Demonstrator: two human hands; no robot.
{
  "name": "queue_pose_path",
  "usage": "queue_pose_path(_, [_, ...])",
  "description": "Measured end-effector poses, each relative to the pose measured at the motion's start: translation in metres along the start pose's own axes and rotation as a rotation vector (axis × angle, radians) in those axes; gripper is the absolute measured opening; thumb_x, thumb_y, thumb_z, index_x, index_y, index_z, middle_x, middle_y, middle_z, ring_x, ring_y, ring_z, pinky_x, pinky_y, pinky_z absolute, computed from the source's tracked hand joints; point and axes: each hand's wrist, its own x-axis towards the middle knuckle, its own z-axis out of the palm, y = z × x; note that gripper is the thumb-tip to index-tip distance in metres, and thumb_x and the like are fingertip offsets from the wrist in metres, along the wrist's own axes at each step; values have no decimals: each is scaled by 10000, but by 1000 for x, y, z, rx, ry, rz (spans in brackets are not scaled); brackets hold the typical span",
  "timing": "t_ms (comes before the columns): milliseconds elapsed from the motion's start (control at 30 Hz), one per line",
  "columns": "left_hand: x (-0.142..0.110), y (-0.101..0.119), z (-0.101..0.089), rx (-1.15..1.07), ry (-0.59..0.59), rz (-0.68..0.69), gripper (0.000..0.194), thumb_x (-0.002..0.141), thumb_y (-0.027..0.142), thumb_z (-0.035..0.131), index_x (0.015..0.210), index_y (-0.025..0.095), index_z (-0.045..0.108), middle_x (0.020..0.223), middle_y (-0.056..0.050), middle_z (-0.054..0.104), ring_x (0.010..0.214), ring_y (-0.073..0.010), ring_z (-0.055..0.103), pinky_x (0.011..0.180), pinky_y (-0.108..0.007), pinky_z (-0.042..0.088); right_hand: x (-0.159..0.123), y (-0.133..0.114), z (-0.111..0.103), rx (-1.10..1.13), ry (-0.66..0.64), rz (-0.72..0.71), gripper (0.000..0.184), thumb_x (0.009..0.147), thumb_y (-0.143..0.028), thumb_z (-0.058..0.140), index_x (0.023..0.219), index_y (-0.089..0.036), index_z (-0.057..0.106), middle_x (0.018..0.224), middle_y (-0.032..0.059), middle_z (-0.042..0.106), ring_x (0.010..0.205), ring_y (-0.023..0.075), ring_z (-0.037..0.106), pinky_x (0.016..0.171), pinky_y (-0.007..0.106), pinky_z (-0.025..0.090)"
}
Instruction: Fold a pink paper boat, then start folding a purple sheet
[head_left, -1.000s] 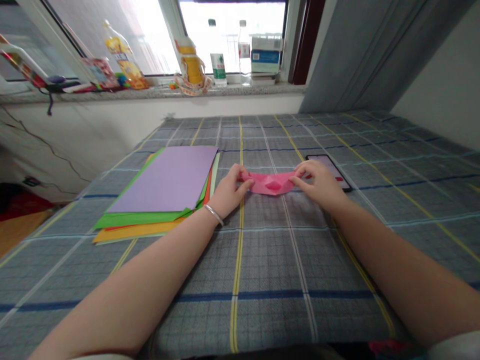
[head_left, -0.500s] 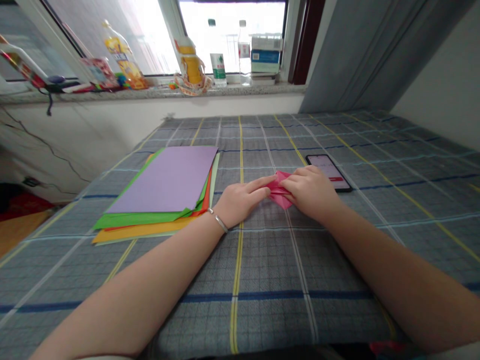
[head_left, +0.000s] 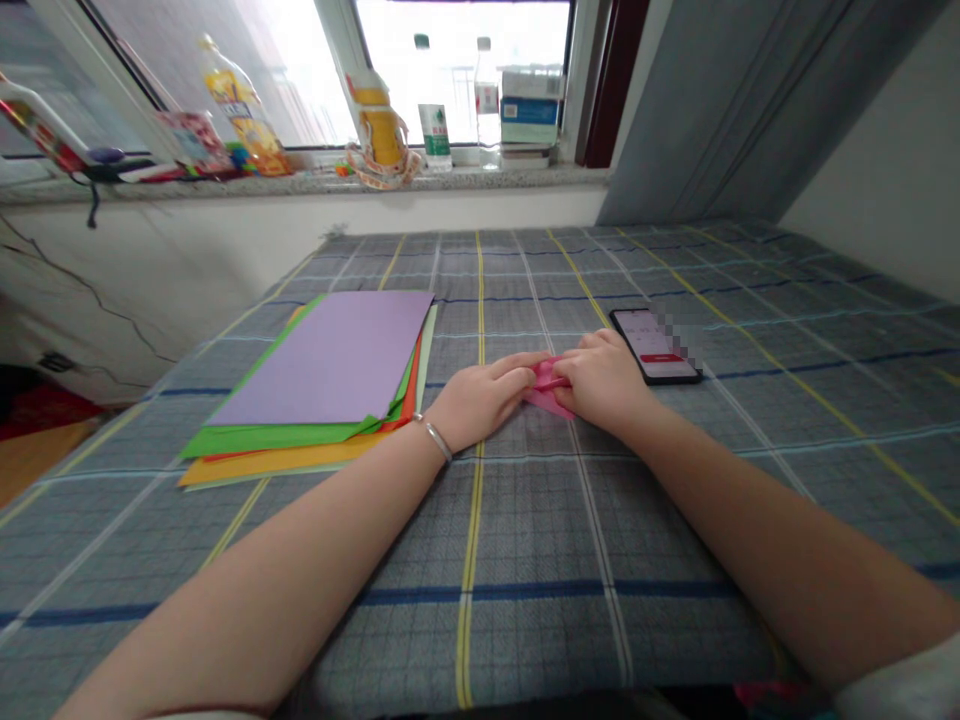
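Our left hand point(head_left: 480, 400) and right hand point(head_left: 604, 382) close in a narrow pinch on a small folded piece of pink paper point(head_left: 546, 392), which lies between them on a grey checked cloth point(head_left: 525, 600). Our 2 hands hide most of it, so we cannot make out its folds. Left of the pink paper lies a stack of coloured paper sheets topped by a purple sheet point(head_left: 322, 360); right of it, a black smartphone point(head_left: 651, 345), its screen partly pixelated.
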Motion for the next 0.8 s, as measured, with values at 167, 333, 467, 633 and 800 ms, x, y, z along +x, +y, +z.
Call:
queue_pose_path(167, [1, 2, -2, -58, 39, -53, 113, 921, 273, 482, 957, 192, 553, 1367, -63, 525, 1066, -204, 619, 873, -350, 516, -3, 5, -1, 26, 26, 7, 174, 836, -303, 568, 887, -188, 688, 855, 69, 727, 847, 239, 597, 890, 391, 327])
queue_pose_path(333, [0, -3, -3, -213, 93, -226, 68, 912, 215, 471, 867, 184, 511, 1325, -89, 535, 1114, -196, 573, 923, -369, 482, -12, 30, -2, 282, 16, 129, 290, 836, -423, 590, 978, -172, 624, 792, 61, 697, 773, 220, 619, 796, 359, 422])
queue_pose_path(467, [-1, -9, 0, -347, 108, -349, 75, 914, 221, 463, 858, 187, 499, 1255, -77, 586, 1110, -190, 566, 942, -378, 457, -17, 53, 4, 542, 28, 190, 181, 841, -367, 591, 897, -199, 631, 867, 48, 690, 796, 195, 616, 718, 315, 449])
queue_pose_path(633, [-2, -19, 9, -498, 151, -524, 154, 923, 321, 458, 832, 199, 485, 1012, -39, 671, 908, -161, 614, 819, -318, 484, -15, 56, 14, 532, 79, 90, 125, 797, -336, 656, 762, -216, 656, 836, 34, 681, 861, 210, 590, 805, 350, 431])
queue_pose_path(800, [-3, -29, 14, -355, 202, -728, 251, 913, 400, 440, 762, 204, 480, 690, 20, 559, 668, -145, 540, 640, -274, 433, -11, 38, 16, 648, 132, 238, 159, 815, -331, 617, 718, -205, 625, 826, 35, 663, 835, 199, 587, 765, 334, 433])
